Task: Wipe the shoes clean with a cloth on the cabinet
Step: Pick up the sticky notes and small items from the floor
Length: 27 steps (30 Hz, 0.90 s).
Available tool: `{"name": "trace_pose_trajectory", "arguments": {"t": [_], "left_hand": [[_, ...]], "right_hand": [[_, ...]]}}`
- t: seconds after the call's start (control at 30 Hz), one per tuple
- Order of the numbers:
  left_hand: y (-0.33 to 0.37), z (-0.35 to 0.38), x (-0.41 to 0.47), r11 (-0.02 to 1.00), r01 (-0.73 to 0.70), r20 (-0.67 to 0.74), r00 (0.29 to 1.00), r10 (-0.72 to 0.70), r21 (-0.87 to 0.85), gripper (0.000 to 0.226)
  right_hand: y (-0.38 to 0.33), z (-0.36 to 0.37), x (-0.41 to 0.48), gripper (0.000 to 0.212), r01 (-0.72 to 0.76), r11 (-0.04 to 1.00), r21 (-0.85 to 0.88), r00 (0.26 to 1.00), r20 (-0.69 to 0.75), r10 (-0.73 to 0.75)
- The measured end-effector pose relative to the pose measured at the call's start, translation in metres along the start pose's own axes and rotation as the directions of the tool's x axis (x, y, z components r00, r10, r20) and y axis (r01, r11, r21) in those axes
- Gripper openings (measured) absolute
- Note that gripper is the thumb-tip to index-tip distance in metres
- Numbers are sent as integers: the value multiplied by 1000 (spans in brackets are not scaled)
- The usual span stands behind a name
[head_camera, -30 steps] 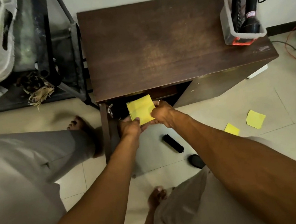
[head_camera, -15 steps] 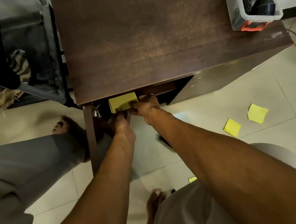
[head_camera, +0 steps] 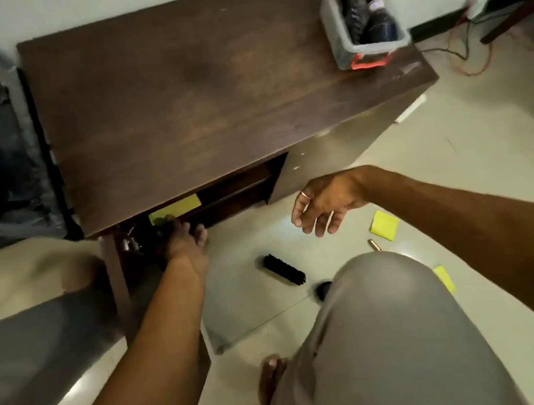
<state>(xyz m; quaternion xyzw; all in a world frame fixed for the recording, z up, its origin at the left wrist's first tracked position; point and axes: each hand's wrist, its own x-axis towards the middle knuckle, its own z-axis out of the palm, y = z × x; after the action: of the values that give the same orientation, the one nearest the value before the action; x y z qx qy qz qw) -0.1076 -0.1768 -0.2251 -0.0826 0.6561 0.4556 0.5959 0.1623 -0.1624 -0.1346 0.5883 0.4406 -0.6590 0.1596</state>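
Left hand (head_camera: 183, 241) is reached into the cabinet's (head_camera: 207, 90) dark shelf beneath the yellow cloth (head_camera: 174, 209), likely to fetch something stored there, grip not discernible; right hand (head_camera: 323, 206) is held slack and empty.

cabinet (head_camera: 207, 90): dark wood, matt | floor (head_camera: 463, 180): glossy tile | brush (head_camera: 285, 273): bristly

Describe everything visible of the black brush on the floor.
The black brush is a long, narrow block, dark all over, with bristles visible along one side. It lies on the pale tiled floor in front of the cabinet, set at a slant, its far end leftward. Nothing touches it but the floor.
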Motion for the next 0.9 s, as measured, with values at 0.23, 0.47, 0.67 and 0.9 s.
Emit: {"name": "trace_pose_trajectory", "arguments": {"t": [0.23, 0.47, 0.67, 0.9], "left_hand": [[-80, 0, -14, 845, -171, 110, 985, 133, 506, 20], [-142, 27, -2, 360, -383, 465, 868, -173, 851, 12], [-187, 45, 9, 257, -391, 451, 857, -247, 884, 8], [-195, 49, 27, 180, -405, 443, 841, -311, 896, 10]], "right_hand": [[167, 56, 13, 20, 39, 945, 324, 921, -380, 92], [292, 175, 69, 51, -163, 892, 422, 840, -415, 349], [306, 246, 130, 94, -362, 871, 331, 716, -499, 488], [314, 263, 155, 85, -245, 792, 559, 646, -515, 563]]}}
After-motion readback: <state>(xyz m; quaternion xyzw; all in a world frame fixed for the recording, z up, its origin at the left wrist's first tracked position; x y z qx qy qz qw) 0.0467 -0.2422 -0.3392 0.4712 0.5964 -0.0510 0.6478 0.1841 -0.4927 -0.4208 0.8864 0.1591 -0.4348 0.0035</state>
